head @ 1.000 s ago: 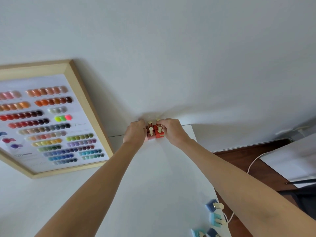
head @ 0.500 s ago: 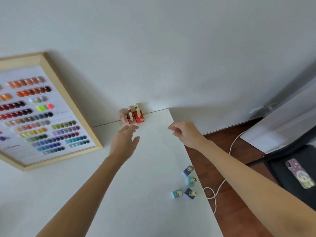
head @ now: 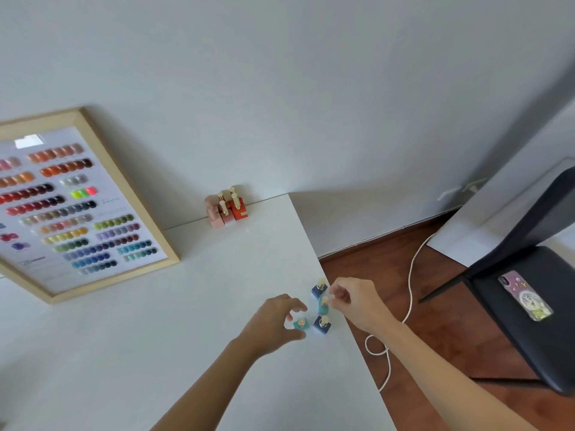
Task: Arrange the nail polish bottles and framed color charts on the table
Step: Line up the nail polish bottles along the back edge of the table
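Four blue-green bottles point(head: 317, 309) near the tabletop point(head: 193, 321) edge remain ungrouped; red-pink bottles point(head: 226, 209) stand far; left hand point(head: 277, 318) loosely open, right hand point(head: 354, 301) pinching a cap

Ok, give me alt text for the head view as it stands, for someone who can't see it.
Both hands reach for four blue and teal nail polish bottles near the white table's right edge: the right hand pinches one teal bottle's cap, the left hand curls open beside another. Pink and red bottles stand at the far edge, beside a framed color chart.

The framed color chart point(head: 77, 206) is cut off at the left edge
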`<state>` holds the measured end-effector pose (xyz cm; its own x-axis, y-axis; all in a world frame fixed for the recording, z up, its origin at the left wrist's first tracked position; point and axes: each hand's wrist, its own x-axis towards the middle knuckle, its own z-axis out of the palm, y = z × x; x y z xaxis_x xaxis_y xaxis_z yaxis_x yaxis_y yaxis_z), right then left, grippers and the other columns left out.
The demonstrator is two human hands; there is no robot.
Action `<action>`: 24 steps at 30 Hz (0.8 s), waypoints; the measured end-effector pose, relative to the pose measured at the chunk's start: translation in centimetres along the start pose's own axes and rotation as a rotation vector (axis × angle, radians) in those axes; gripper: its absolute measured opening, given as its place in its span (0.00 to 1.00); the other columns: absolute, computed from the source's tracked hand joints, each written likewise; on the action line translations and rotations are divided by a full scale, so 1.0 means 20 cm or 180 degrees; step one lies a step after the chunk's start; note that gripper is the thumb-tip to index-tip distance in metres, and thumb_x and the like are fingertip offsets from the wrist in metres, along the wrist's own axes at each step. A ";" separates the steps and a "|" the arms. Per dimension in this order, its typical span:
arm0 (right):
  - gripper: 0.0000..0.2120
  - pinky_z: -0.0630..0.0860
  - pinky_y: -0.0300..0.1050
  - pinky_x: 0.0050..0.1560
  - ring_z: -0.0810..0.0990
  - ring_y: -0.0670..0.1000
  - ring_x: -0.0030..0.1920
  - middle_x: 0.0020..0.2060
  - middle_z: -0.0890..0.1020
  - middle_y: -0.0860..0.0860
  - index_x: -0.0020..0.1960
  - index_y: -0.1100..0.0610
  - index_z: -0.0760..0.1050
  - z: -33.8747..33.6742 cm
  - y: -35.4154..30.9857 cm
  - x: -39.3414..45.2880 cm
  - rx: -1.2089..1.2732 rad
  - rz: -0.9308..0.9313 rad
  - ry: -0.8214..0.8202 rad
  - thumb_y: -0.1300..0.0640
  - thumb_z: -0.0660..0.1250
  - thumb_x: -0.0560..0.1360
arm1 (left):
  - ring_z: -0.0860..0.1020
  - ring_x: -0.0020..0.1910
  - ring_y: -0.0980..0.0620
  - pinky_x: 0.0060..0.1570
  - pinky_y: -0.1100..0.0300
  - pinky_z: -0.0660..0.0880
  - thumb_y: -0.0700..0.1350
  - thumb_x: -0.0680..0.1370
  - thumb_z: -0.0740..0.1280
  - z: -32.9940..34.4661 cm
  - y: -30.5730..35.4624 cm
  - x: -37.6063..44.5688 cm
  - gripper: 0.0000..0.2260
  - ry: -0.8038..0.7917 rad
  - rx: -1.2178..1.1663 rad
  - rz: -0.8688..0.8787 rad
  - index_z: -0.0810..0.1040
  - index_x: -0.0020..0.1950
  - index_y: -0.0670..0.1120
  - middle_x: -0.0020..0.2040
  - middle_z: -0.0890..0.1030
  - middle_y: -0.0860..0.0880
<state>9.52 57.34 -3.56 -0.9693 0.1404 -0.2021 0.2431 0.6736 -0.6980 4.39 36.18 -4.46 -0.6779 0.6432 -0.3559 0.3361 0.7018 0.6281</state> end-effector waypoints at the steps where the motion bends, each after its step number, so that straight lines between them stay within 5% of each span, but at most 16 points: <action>1: 0.05 0.77 0.42 0.42 0.78 0.50 0.39 0.38 0.81 0.52 0.44 0.57 0.79 0.02 0.00 -0.01 0.0031 0.0063 -0.0015 0.58 0.72 0.71 | 0.77 0.49 0.57 0.52 0.62 0.76 0.53 0.71 0.73 0.02 0.02 0.00 0.18 0.0020 0.0050 -0.0025 0.77 0.59 0.54 0.55 0.79 0.55; 10: 0.07 0.76 0.39 0.41 0.80 0.49 0.38 0.39 0.83 0.53 0.47 0.58 0.80 0.09 -0.01 -0.01 0.0084 0.0150 0.0000 0.56 0.71 0.72 | 0.79 0.48 0.52 0.52 0.59 0.76 0.46 0.76 0.68 0.06 0.09 0.02 0.08 0.0253 0.0359 0.0009 0.82 0.54 0.49 0.51 0.81 0.49; 17: 0.09 0.72 0.30 0.39 0.79 0.47 0.38 0.43 0.85 0.55 0.51 0.60 0.81 0.10 -0.04 0.03 -0.0042 -0.0057 -0.0183 0.59 0.69 0.73 | 0.77 0.52 0.53 0.51 0.65 0.71 0.45 0.79 0.64 0.07 0.07 -0.02 0.09 0.0288 0.0730 0.0156 0.79 0.58 0.49 0.54 0.81 0.50; 20: 0.12 0.75 0.33 0.47 0.79 0.45 0.41 0.47 0.84 0.54 0.56 0.60 0.80 0.10 -0.05 0.03 0.0046 -0.0084 -0.0339 0.58 0.69 0.74 | 0.77 0.52 0.53 0.53 0.65 0.72 0.44 0.78 0.66 0.06 0.07 -0.03 0.11 0.0311 0.0615 0.0156 0.76 0.61 0.50 0.57 0.79 0.51; 24: 0.09 0.74 0.38 0.42 0.80 0.49 0.41 0.42 0.84 0.54 0.51 0.59 0.81 0.06 -0.01 -0.02 0.0006 -0.0077 -0.0252 0.60 0.63 0.77 | 0.79 0.50 0.50 0.51 0.59 0.76 0.46 0.76 0.69 0.06 0.07 -0.02 0.22 0.0221 0.0559 0.0199 0.67 0.68 0.55 0.64 0.71 0.53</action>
<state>9.87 56.25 -4.05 -0.9688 0.0661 -0.2388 0.2198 0.6746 -0.7047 5.89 37.31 -4.17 -0.6936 0.6689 -0.2674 0.4838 0.7076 0.5150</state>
